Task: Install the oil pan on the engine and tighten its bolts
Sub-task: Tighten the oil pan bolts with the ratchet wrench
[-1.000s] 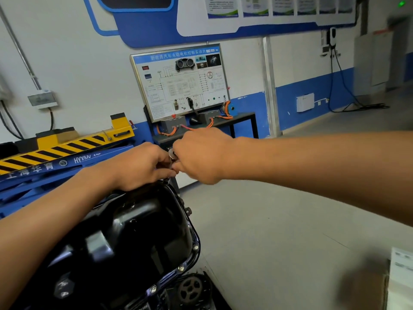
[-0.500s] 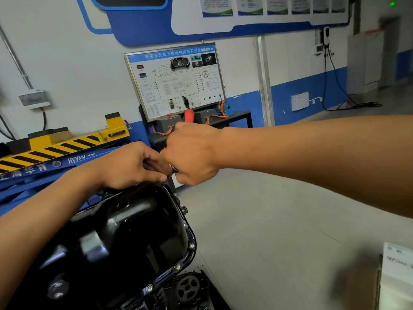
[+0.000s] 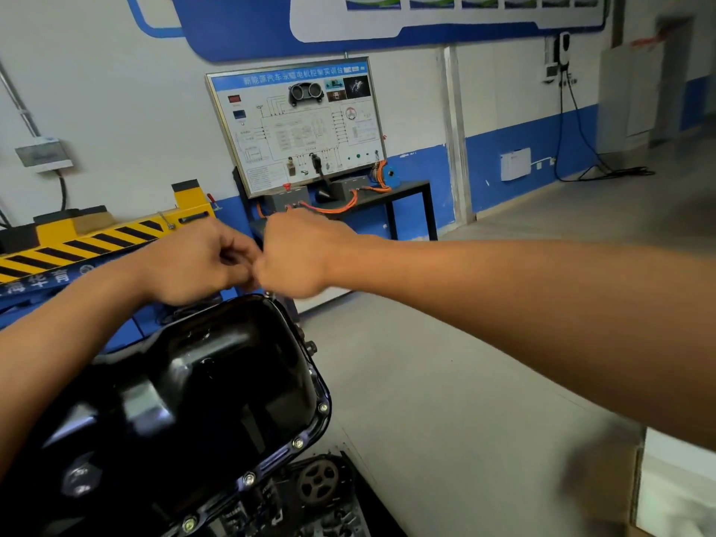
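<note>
A workshop wall [image 3: 116, 91] in white and blue stands ahead of me, with a wiring board [image 3: 298, 122] on a dark table [image 3: 407, 188], a yellow striped lift [image 3: 97, 238] to the left and bare grey floor [image 3: 445, 381] on the right. The black oil pan [image 3: 217, 381] sits on the engine [image 3: 317, 482] right below me, and a row of bolts [image 3: 297, 443] is already in along its near right edge.

My left hand [image 3: 193, 261] and right hand [image 3: 298, 253] meet knuckle to knuckle just above the pan's far corner. Both have their fingers curled in tight. I cannot tell what they pinch, because the fingertips face away from me and hide it.

I judge I am fitting something small at that far corner. The main risk is a drop: a small part slipping from two crowded hands would probably fall past the pan's edge to the floor or into the engine below. The second risk is a crooked start. My own hands cover the hole, so I am working by feel, and a bolt forced in at a slant could damage the thread. Pulling one corner down hard too soon could also seat the pan unevenly.
</note>
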A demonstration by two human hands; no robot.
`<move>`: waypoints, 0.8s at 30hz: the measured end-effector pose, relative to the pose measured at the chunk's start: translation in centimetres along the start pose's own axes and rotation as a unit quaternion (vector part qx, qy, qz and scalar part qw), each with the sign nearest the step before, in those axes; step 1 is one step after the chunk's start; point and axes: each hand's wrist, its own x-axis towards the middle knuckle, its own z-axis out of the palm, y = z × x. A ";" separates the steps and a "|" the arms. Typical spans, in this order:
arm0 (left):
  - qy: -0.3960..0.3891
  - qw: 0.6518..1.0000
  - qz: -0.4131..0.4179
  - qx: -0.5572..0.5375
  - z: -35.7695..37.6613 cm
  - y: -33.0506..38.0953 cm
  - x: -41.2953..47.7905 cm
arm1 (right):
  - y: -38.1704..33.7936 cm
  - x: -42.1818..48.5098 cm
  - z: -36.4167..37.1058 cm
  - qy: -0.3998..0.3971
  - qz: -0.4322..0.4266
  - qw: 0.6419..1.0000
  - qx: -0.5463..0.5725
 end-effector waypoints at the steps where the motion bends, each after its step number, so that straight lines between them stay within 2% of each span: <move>1: 0.002 1.000 -0.010 -0.002 -0.1 0.0 0.0 | 0.3 0.2 0.0 -0.006 0.060 0.996 0.069; 2: 0.003 1.000 -0.018 -0.003 0.0 0.0 0.0 | 0.6 0.1 0.3 0.003 0.095 0.989 0.112; 4: 0.003 1.000 -0.020 0.000 0.1 0.0 0.0 | 0.9 -0.4 0.7 0.027 0.093 0.990 0.099; 7: 0.001 1.000 -0.023 0.008 -0.1 -0.3 0.2 | -0.1 -1.0 1.0 0.030 -0.037 0.998 -0.031; 10: 0.021 1.000 -0.015 0.006 -0.3 -0.5 0.0 | -0.3 -0.2 -0.2 0.036 -0.144 0.978 -0.144; 13: 0.031 0.999 0.001 0.015 -0.4 -0.1 -0.2 | -0.1 0.8 -1.2 0.003 -0.216 0.954 -0.205; 15: 0.036 0.999 -0.002 0.028 -0.4 0.0 -0.3 | -0.4 0.9 -0.9 -0.017 -0.206 0.960 -0.188; 18: 0.033 0.999 -0.013 0.024 -0.5 0.1 -0.2 | -0.6 0.2 -0.6 -0.033 -0.120 0.983 -0.138; 24: 0.045 0.998 -0.001 0.036 -0.2 1.1 -0.4 | -2.0 0.1 -0.6 -0.034 -0.022 0.996 -0.086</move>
